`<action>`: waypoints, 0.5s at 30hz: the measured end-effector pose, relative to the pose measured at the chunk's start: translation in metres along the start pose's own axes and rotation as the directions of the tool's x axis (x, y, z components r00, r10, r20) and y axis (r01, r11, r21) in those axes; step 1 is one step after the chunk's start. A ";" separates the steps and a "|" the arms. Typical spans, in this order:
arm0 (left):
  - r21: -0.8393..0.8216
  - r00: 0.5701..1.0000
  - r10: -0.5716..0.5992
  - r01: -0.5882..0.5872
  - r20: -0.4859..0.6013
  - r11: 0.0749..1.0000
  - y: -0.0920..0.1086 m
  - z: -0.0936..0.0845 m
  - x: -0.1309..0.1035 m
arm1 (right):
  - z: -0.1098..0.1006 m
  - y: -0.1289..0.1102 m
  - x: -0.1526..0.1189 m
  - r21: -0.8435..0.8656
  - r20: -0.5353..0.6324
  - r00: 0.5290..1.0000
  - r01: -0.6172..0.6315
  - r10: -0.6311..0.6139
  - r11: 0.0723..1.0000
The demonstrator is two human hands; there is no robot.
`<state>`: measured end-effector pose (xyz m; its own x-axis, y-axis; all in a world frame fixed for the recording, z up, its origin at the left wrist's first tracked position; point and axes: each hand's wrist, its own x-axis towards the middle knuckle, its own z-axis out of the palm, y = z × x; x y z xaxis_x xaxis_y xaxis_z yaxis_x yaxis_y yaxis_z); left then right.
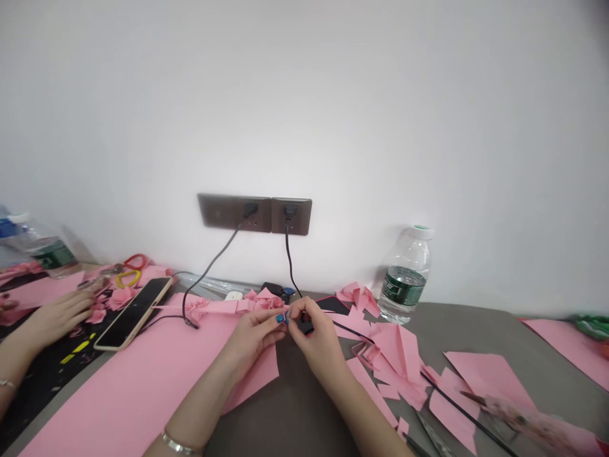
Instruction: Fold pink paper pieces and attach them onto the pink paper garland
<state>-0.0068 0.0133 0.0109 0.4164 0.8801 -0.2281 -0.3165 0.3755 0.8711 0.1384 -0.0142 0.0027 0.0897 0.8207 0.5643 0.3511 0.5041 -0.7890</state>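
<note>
remotely, i see the left hand (252,336) and right hand (316,333), fingertips pinched together on a small pink paper piece (285,313) over the grey table (297,406); the green label (403,285) at right i cannot read.

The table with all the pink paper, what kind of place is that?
Perhaps an indoor craft area: cut pink paper lies over the gray table, flower-like paper shapes sit at the left, and wall sockets are just behind.
</note>
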 end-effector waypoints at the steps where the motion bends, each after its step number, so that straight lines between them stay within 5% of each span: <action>1: -0.001 1.000 0.002 -0.002 0.008 1.000 0.000 0.001 0.000 | -0.001 -0.001 0.000 -0.024 0.010 1.000 0.029 -0.029 0.999; 7: -0.004 1.000 -0.009 0.009 0.016 1.000 0.001 0.000 0.000 | -0.002 -0.003 0.000 -0.092 0.031 0.993 0.114 -0.111 0.989; 15: -0.015 1.000 0.017 -0.017 -0.025 1.000 -0.002 -0.002 0.001 | 0.001 0.002 -0.001 -0.132 -0.039 0.997 0.058 -0.064 0.989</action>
<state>-0.0076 0.0141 0.0083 0.3897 0.8932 -0.2242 -0.3363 0.3647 0.8683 0.1380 -0.0135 0.0002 0.1037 0.7756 0.6227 0.4760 0.5110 -0.7157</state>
